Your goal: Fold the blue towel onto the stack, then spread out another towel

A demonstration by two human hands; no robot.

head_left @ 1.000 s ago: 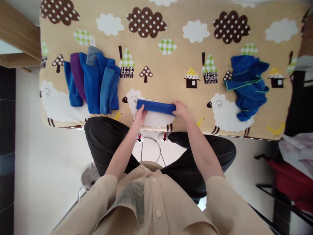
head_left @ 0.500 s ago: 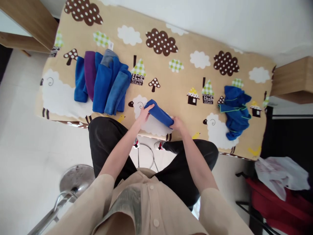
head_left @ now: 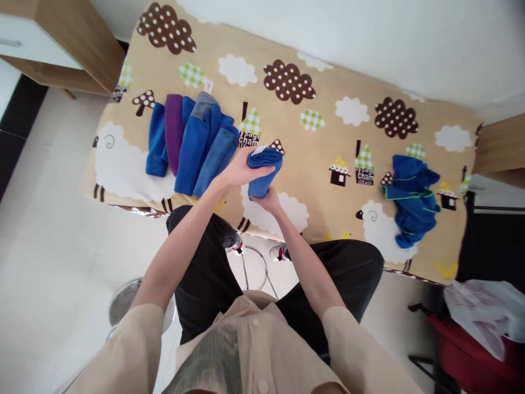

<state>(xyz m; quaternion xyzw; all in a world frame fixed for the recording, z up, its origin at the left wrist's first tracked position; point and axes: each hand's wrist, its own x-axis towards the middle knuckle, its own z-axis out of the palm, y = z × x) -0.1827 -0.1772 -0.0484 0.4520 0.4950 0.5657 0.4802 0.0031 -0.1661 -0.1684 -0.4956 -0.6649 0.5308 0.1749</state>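
Note:
A rolled blue towel [head_left: 262,183] is held between both hands above the patterned bedding, its coiled end turned up toward me. My left hand [head_left: 243,167] grips it near the upper end, thumb across the front. Lower down, my right hand [head_left: 268,201] has its fingers closed round the other end. To the left lie several rolled towels side by side: blue ones [head_left: 192,148] and a purple one [head_left: 174,131], with a grey roll [head_left: 204,105] behind. Far to the right rests a crumpled blue cloth [head_left: 414,197] with light green edging.
The bedding [head_left: 320,158] has a print of sheep, clouds and houses. A wooden cabinet [head_left: 77,38] stands at the far left. At lower right a white plastic bag [head_left: 484,306] lies on something red [head_left: 463,355]. A round metal stool base [head_left: 127,301] is on the floor.
Both hands have lifted the blue roll and turned it from lying slantwise to nearly upright, coiled end up. The view has shifted slightly, so the bedding appears farther right.

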